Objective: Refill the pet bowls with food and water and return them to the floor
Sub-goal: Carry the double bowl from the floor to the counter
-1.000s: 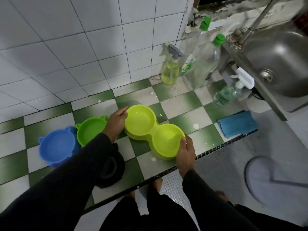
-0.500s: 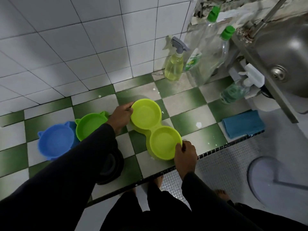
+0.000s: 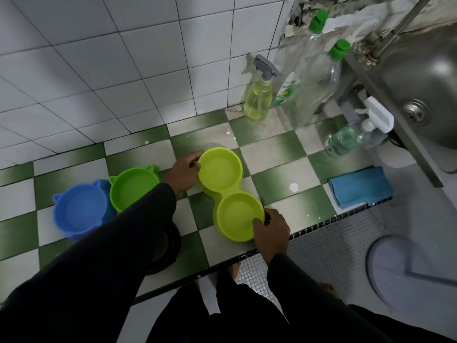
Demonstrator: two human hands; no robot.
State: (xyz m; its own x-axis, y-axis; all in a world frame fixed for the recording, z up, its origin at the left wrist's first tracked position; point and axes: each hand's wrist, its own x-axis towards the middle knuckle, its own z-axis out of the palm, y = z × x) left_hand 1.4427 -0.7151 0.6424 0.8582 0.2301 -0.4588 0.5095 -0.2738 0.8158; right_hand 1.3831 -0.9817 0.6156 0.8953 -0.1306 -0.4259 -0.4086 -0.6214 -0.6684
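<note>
Left hand (image 3: 184,174) pinches the far rim and right hand (image 3: 270,230) the near rim of the yellow-green double bowl (image 3: 228,194) on the checkered counter (image 3: 272,174), left of the sink (image 3: 418,78); lifting both ends evenly should keep it level.
</note>
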